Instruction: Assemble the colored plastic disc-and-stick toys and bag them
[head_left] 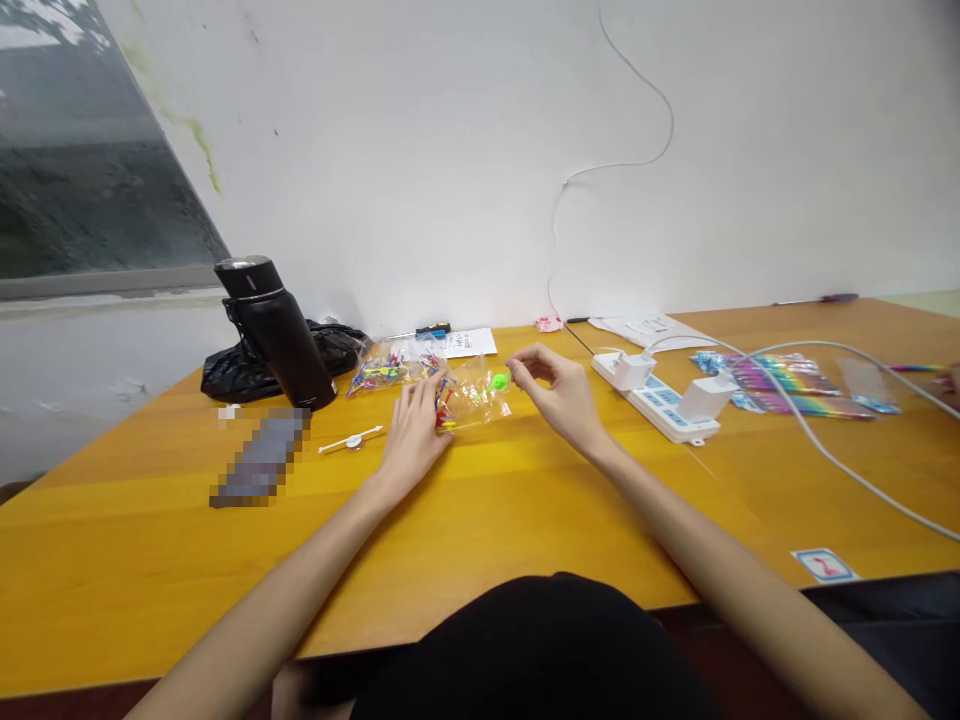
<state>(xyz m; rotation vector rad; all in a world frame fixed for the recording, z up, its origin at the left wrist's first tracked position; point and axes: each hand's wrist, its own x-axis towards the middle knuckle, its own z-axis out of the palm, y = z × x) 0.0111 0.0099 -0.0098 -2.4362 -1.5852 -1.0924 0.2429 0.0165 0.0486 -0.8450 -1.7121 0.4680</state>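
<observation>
A clear plastic bag (474, 400) with small red, yellow and blue pieces in it lies on the table in front of me. My left hand (412, 428) rests over its left end, fingers forward and thumb at the near side, holding it. At the bag's right end is a small bright green plastic piece (499, 381). My right hand (561, 398) pinches at this piece with thumb and index finger. Whether the green piece is inside the bag or at its mouth I cannot tell. Left of my left hand lies a white double-pointed spinner arrow (351, 440).
Behind my left hand lies another bag of colourful pieces (386, 368). A black bottle (281, 345), a black plastic bag (341, 345) and a blurred-out flat object (262, 455) are at left. A power strip (664, 402) with cables and packs of rainbow pencils (787, 380) lie right.
</observation>
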